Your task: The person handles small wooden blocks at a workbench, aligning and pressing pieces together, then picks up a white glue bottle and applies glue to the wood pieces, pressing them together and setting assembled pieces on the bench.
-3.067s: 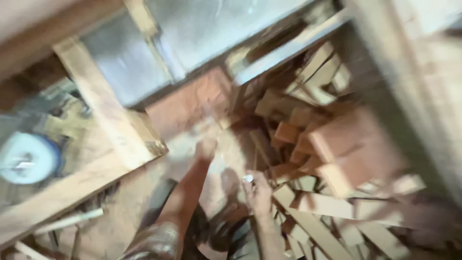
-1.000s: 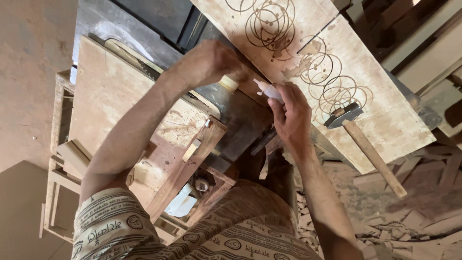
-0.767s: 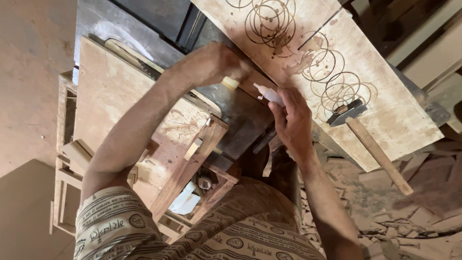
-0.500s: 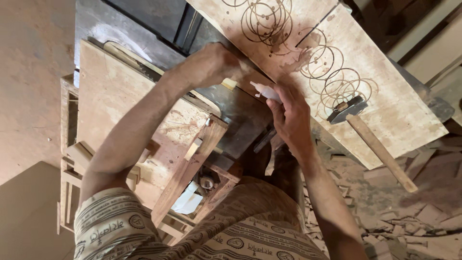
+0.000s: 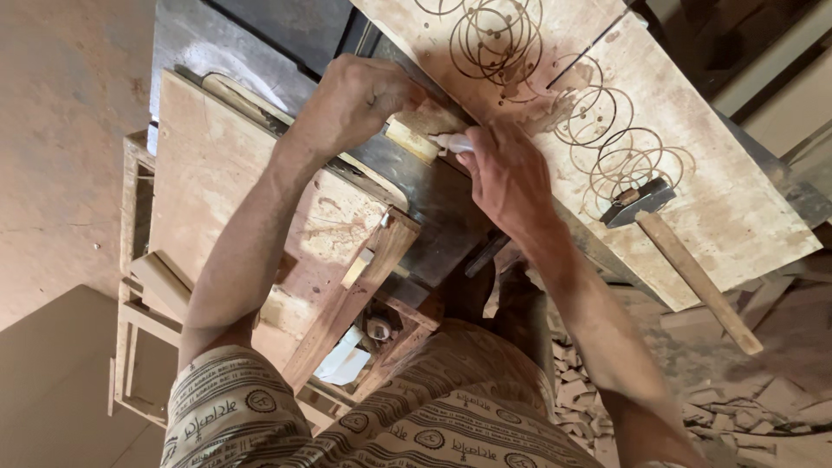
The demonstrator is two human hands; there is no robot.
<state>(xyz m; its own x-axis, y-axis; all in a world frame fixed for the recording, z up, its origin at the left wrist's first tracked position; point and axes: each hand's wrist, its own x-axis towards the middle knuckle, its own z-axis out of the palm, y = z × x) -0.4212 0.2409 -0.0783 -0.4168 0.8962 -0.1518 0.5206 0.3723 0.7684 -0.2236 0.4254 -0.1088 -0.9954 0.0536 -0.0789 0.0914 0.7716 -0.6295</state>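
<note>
My left hand (image 5: 355,102) grips a small pale wooden block (image 5: 422,132) against the edge of a plywood board (image 5: 745,208) scored with many overlapping circles. My right hand (image 5: 507,178) holds a thin white pen-like tool (image 5: 452,143), its tip against the block. The two hands are almost touching over the dark metal table top (image 5: 442,204). Most of the block is hidden by my fingers.
A hammer (image 5: 676,251) with a wooden handle lies on the circle-marked board, right of my right hand. A wooden jig frame (image 5: 347,295) and a flat plywood panel (image 5: 217,173) sit to the left. Wood offcuts (image 5: 737,407) litter the floor at lower right.
Three seconds ago I was looking at a pile of wood scraps on the floor. Over the last second both hands stay at the block, the right hand shifting slightly with the white tool.
</note>
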